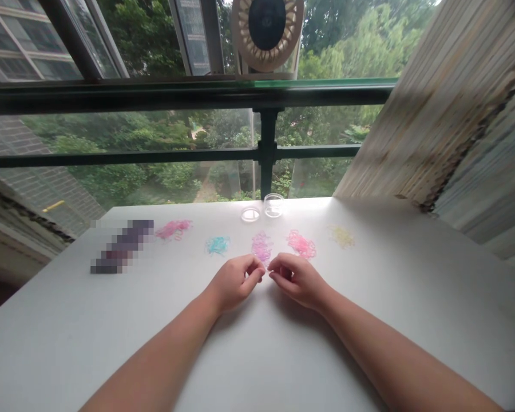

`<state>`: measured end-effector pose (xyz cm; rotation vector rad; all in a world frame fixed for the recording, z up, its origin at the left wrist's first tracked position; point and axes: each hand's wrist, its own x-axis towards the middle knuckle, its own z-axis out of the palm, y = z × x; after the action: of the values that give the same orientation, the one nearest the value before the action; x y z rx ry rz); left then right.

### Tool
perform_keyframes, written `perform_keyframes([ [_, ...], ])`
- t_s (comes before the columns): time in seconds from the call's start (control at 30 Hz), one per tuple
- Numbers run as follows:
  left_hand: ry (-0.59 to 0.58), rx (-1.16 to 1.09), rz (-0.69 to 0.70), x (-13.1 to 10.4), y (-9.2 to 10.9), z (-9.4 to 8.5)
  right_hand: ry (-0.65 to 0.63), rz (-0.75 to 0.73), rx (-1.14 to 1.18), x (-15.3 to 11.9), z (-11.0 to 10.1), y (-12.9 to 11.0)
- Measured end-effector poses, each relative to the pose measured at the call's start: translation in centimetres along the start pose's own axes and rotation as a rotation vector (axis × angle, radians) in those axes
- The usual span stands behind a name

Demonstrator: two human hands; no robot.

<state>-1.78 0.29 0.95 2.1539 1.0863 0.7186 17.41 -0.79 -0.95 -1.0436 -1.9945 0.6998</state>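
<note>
My left hand (240,281) and my right hand (298,279) are close together over the white table (244,355), thumbs and forefingers pinched, tips nearly touching. What they hold, if anything, is too small to make out. Just beyond them lies a purple pile of small thin loops (261,246). A bright pink pile (301,244) is beyond my right hand, and a turquoise pile (218,245) is beyond my left. Farther out lie a darker pink pile (174,229) on the left and a yellow pile (342,236) on the right.
Near the table's far edge stand a clear round container (273,206) and a clear round lid (250,214). A pixelated dark object (124,246) lies at the left. Behind the table are a green railing (154,98), a round fan (266,28) and a striped curtain (416,109) at the right.
</note>
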Motion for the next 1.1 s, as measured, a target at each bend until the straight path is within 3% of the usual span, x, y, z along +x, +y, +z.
perform_keyframes([
  [1.1,-0.012,-0.04,0.021,0.05,-0.17,0.23,0.071,-0.03,0.005,0.12,-0.5,-0.01],
])
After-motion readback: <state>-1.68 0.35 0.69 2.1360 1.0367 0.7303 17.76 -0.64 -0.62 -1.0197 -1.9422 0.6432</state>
